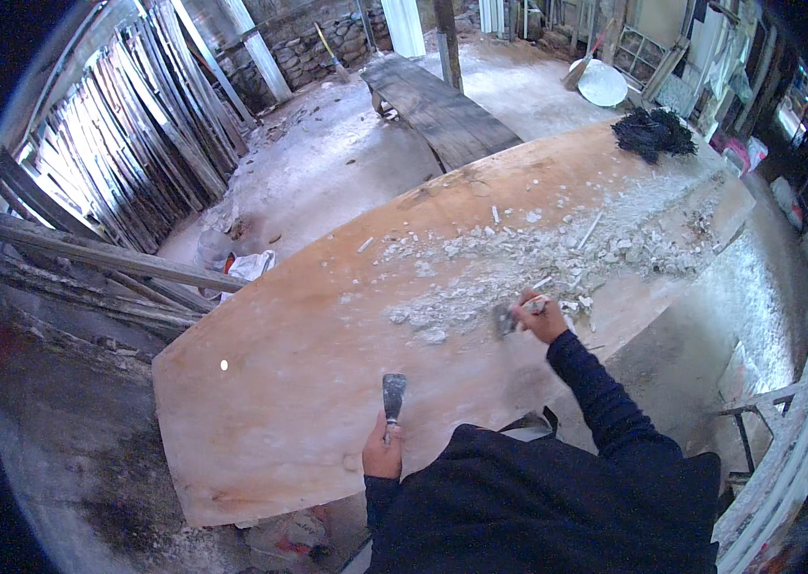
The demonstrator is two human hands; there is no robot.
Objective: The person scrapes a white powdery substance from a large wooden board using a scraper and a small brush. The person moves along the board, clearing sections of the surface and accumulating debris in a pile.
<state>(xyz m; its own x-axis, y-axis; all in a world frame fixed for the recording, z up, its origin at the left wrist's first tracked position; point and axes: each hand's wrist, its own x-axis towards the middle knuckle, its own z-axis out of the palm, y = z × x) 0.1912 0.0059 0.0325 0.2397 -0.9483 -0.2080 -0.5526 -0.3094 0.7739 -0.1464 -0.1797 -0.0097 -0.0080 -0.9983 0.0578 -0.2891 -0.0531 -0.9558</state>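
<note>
My left hand point(382, 454) is closed around the handle of a putty knife point(393, 390), its flat metal blade pointing up and away from me over the near part of a large tan board point(280, 402). My right hand point(545, 320) grips a short-handled tool point(504, 321) whose grey head is smeared by motion; whether it is a brush or a scraper I cannot tell. That head is low over the board, at the near edge of a spread of white plaster-like crumbs and chips point(480, 287). Pale dust coats much of the board's surface.
A tangled black heap of fibre point(653, 134) lies at the board's far right end. Beyond the board stands a dark wooden bench point(442, 110). Long timber strips point(127, 124) lean at the left, with beams point(108, 253) below. White frames point(786, 450) stand close at my right.
</note>
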